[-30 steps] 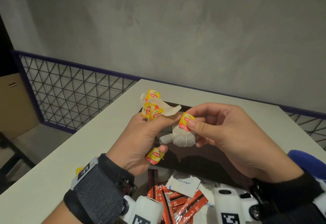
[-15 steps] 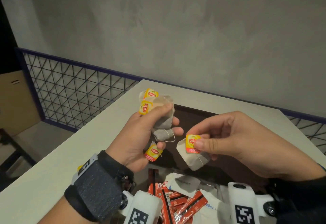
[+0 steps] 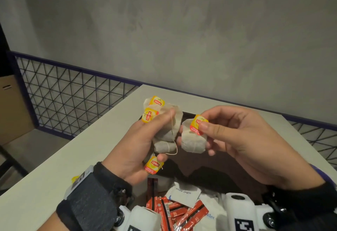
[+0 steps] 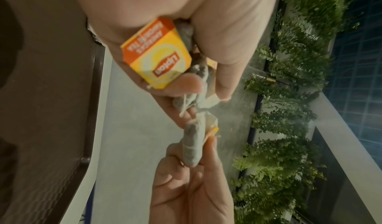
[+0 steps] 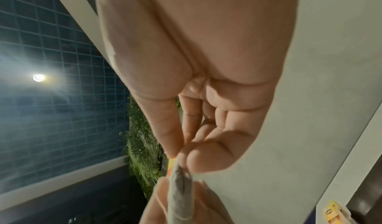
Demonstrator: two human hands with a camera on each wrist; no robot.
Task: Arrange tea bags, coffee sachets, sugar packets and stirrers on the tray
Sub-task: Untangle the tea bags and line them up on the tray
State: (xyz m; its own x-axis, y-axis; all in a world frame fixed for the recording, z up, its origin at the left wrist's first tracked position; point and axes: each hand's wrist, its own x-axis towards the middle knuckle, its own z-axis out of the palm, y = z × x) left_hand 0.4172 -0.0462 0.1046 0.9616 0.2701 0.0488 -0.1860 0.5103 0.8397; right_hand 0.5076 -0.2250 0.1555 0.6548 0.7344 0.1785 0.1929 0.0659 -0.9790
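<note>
A: Left hand [image 3: 138, 145] clutching a bunch of tea bags [image 3: 165, 130], tags sticking out above and below the fist. Right hand [image 3: 235, 139] pinching a single tea bag [image 3: 193, 140] by its tag, long side hanging down.

B: Almost touching, just beside the bunch. Tray [image 3: 215, 167] straight below both grips, right hand probably nearer.

Sachets [image 3: 179, 214] at six o'clock run off the bottom edge; the tray [image 3: 218, 165] sits mostly behind both hands, and a yellow tag [image 3: 75, 178] at eight o'clock peeks from behind the wrist strap.
</note>
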